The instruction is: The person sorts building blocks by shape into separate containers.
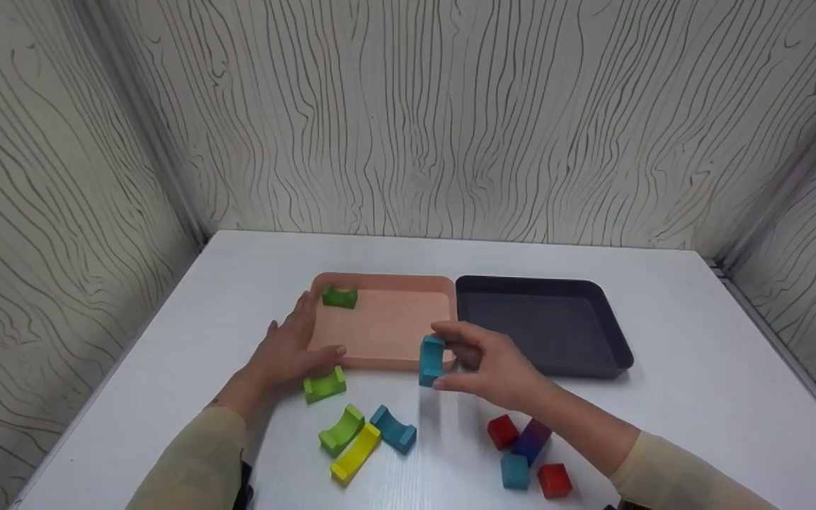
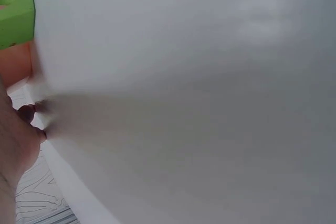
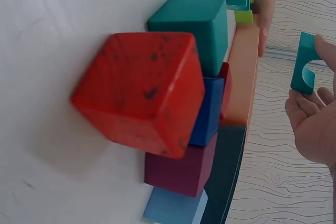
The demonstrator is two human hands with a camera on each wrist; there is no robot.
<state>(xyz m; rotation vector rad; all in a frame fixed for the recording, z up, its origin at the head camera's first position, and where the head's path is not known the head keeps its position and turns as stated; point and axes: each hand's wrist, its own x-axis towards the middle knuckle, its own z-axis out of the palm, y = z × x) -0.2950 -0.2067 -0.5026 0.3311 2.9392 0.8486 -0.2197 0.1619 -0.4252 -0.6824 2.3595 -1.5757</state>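
My right hand (image 1: pixel 482 365) pinches a teal arch block (image 1: pixel 431 360) between thumb and fingers, holding it just above the near right corner of the pink tray (image 1: pixel 387 326). The right wrist view shows the same teal arch block (image 3: pixel 305 62) held at my fingertips. My left hand (image 1: pixel 295 347) rests with straight fingers against the tray's left edge, its thumb beside a green arch block (image 1: pixel 324 384) on the table. Another green arch block (image 1: pixel 339 296) lies in the tray's far left corner. The left wrist view shows mostly white table, with a green block (image 2: pixel 16 11) at the top left.
A dark tray (image 1: pixel 542 322) stands right of the pink one. Near the front edge lie green (image 1: pixel 341 428), yellow (image 1: pixel 355 452) and teal (image 1: pixel 394 428) arch blocks, plus red (image 1: pixel 501 431), purple-blue (image 1: pixel 534 439), teal (image 1: pixel 514 471) and red (image 1: pixel 554 480) cubes. Patterned walls enclose the white table (image 1: pixel 698 368).
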